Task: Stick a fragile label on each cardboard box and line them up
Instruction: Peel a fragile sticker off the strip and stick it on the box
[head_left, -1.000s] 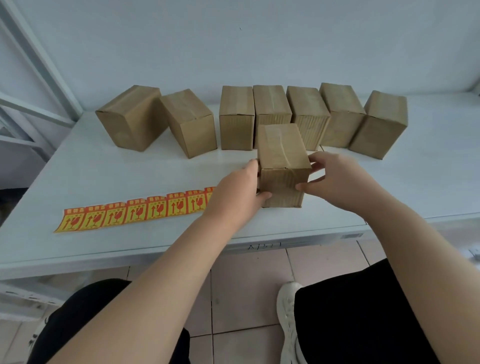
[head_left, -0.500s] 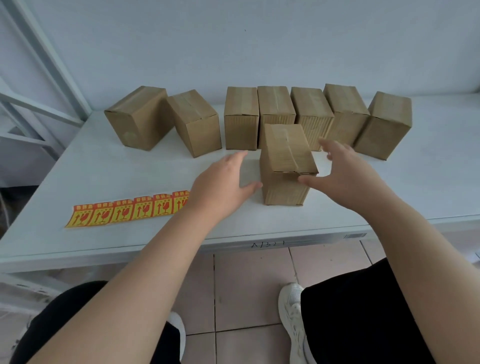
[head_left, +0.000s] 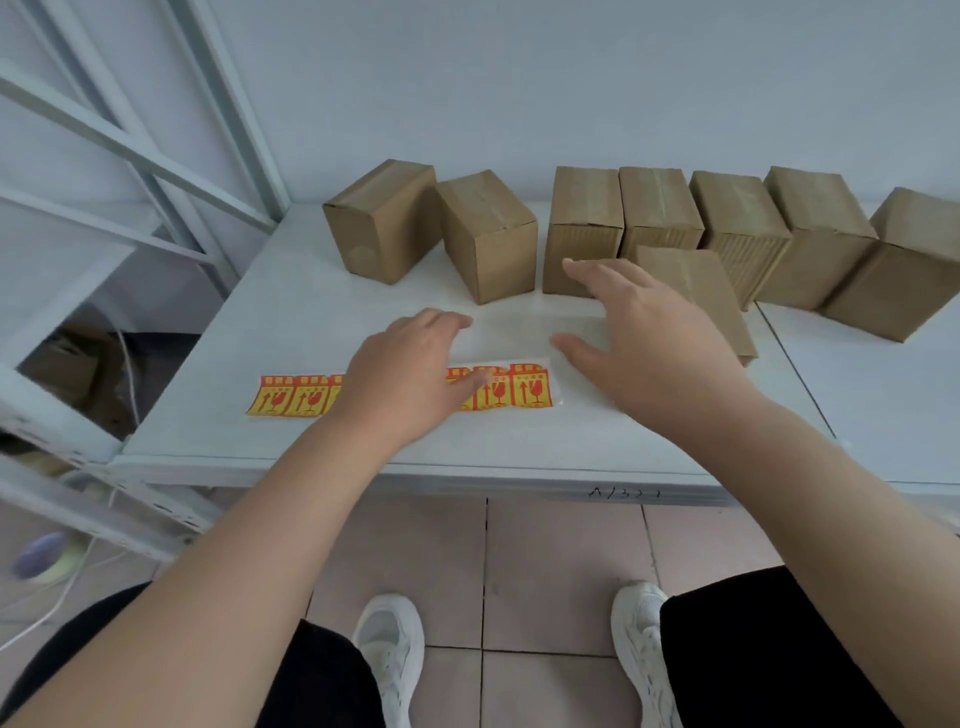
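The tabletop (head_left: 311, 322) runs from a metal frame (head_left: 156, 156) on the left to a seam (head_left: 795, 374) on the right, where a second top continues. Its near edge crosses just beyond the person's forearms. A row (head_left: 582, 223) of seven boxes stands along the far side by the wall. The two left ones are turned askew, and the rest stand close together. One box (head_left: 696, 280) stands nearer, just in front of the row's middle, partly hidden by the right hand (head_left: 639, 338). The label strip (head_left: 524, 387) lies flat near the near edge, left of that box. Bare tabletop lies open between the strip and the row, and also left of the strip.

The left hand (head_left: 410, 374) is over the strip's middle with fingers loosely apart and holding nothing. It may be touching the strip, but the view does not settle it. The right hand hovers between box and strip, fingers spread wide, thumb (head_left: 566, 345) pointing at the strip's right end.

A second ago both hands gripped the near box by its sides, and half a second ago they had let go and flanked it. Now both have moved left towards the strip, and the box stands alone in front of the row.
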